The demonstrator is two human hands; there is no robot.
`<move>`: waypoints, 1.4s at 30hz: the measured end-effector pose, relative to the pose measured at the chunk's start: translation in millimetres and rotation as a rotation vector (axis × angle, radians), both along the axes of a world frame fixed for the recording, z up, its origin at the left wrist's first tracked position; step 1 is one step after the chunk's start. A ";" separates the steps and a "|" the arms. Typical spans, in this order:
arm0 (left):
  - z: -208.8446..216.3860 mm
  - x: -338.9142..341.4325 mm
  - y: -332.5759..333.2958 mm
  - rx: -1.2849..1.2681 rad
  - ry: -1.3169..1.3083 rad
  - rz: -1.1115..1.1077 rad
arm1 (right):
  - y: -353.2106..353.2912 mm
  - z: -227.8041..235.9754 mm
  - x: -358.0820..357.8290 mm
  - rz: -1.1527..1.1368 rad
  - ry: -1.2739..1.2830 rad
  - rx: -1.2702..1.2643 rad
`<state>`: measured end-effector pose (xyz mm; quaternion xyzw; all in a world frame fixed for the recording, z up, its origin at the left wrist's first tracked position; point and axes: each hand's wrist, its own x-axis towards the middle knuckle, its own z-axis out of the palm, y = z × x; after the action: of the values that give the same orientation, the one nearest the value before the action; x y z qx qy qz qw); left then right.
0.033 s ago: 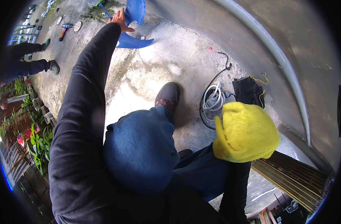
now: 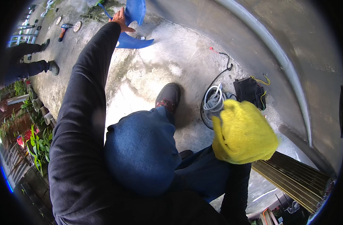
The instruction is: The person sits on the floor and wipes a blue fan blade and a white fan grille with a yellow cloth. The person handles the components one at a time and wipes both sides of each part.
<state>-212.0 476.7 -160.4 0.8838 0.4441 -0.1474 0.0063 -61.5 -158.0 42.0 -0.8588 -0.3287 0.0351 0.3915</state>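
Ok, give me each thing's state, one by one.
Blue fan: partly out of frame
Left hand: spread against the fan
Yellow cloth: bunched, hiding the right hand
White hose: coiled on the ground
Black cable: loose, curving beside the hose
Black box: yellow wires trailing out
Drill: lying on the ground, unheld

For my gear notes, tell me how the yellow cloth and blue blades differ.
The cloth is yellow and fuzzy; the blades are blue and smooth. 
The cloth is bunched into a rounded lump; the blades are curved, the lower one tapering to a point. 
The cloth shows whole, at the right sleeve's end; the blades, by the left hand, run off the top edge. 
Both are plain-coloured.
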 end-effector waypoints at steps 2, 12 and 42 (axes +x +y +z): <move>-1.5 4.6 10.7 -0.041 0.032 -0.019 | 9.4 0.7 -0.2 0.026 -0.008 -0.014; 0.8 -8.3 7.1 0.017 -0.090 -0.153 | 43.5 9.4 -4.6 0.151 -0.021 -0.069; 397.1 80.5 -453.7 -0.721 -0.950 -0.576 | -39.2 89.0 16.8 -0.103 -0.475 0.226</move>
<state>-131.5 23.0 236.7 0.8787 0.0617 0.1231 0.4571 -44.7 -197.2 131.0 -0.8094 -0.3690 -0.2241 0.3981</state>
